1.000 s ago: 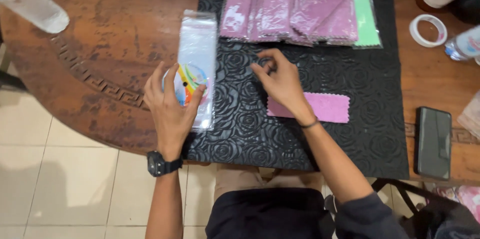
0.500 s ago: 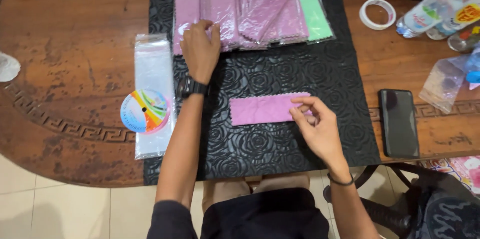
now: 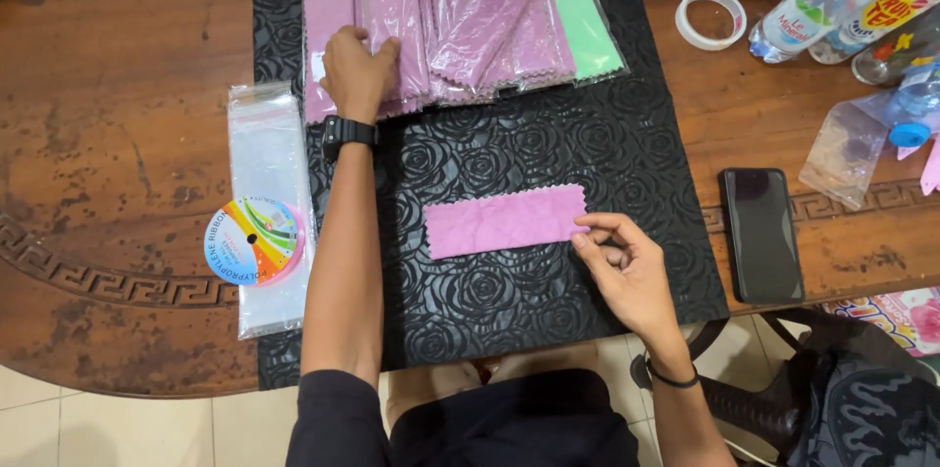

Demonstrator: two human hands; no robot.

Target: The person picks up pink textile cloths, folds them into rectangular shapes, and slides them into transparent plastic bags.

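My left hand [image 3: 356,70], with a black watch on its wrist, rests palm down on a pile of pink cloths in clear bags [image 3: 446,22] at the far side of a black rose-embossed mat [image 3: 509,183]. One mint green bagged cloth [image 3: 584,15] lies at the pile's right. A loose pink cloth strip [image 3: 504,220] lies flat in the mat's middle. My right hand [image 3: 627,266] touches its right end with the fingertips, fingers curled.
A stack of empty clear bags [image 3: 266,203] with a round colourful ribbon spool [image 3: 253,242] on it lies left of the mat. A black phone [image 3: 762,232], a tape ring [image 3: 711,19], plastic bottles [image 3: 832,7] and a crumpled bag [image 3: 852,144] sit on the wooden table at right.
My left hand left the ribbon spool and reached across to the bagged cloth pile. My right hand slid to the loose cloth's right end. The camera view shifted left.
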